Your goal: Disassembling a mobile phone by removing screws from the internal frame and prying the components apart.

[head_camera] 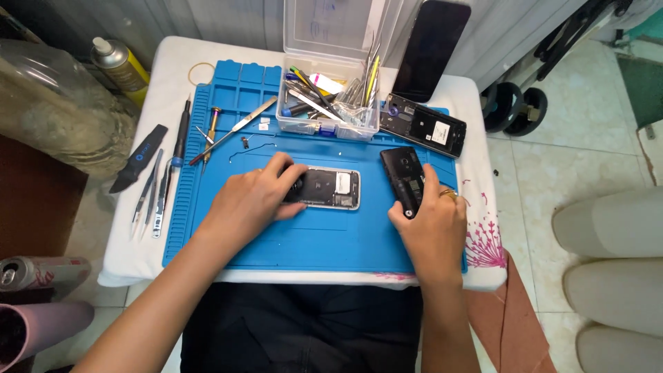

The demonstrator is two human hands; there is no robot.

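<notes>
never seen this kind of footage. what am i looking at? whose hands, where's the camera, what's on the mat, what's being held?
There is one picture, taken by a camera worn on a person's head and looking down at their own two bare hands; no machine is involved. A small white-covered table carries a blue work mat. The left hand rests on an opened phone with a silver frame, lying flat mid-mat. The right hand grips a black phone part beside it. Behind them stand a clear plastic box of small tools and another opened black phone body, with a dark phone leaning against the wall. Screwdrivers, tweezers and a black pry tool lie at the mat's left edge.
</notes>
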